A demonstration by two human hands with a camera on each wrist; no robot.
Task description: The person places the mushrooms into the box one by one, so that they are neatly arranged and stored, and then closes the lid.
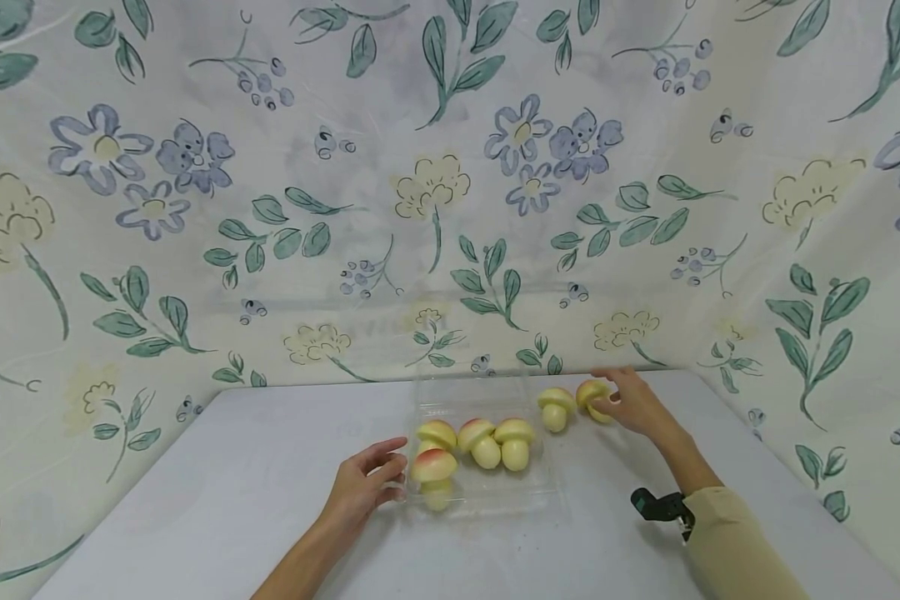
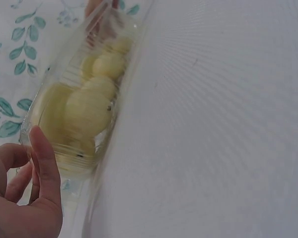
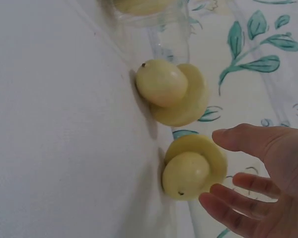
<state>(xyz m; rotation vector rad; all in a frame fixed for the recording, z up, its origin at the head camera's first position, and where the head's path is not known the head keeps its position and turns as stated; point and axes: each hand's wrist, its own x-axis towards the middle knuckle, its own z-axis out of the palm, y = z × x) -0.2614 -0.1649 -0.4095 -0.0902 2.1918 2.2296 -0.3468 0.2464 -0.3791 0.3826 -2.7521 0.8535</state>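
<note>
A clear plastic box (image 1: pixel 487 492) on the table holds several yellow mushroom-shaped pieces (image 1: pixel 515 442) with red-tinged caps. Beside its left wall is my left hand (image 1: pixel 363 483), fingers loosely bent; the left wrist view shows its fingertips (image 2: pixel 39 136) right at the box's corner. Two more mushroom-shaped pieces stand outside, right of the box. Over the farther-right mushroom-shaped piece (image 3: pixel 186 173) reaches my right hand (image 1: pixel 630 404), thumb and fingers spread to either side of the cap. The other loose mushroom-shaped piece (image 1: pixel 556 408) stands just left of it.
The box's clear lid (image 1: pixel 472 390) is raised at the back. A white table (image 1: pixel 270 500) lies under everything, and a floral cloth (image 1: pixel 375 208) hangs along its back and sides. A dark device (image 1: pixel 660 505) is strapped at my right wrist, by the beige sleeve (image 1: pixel 735 533).
</note>
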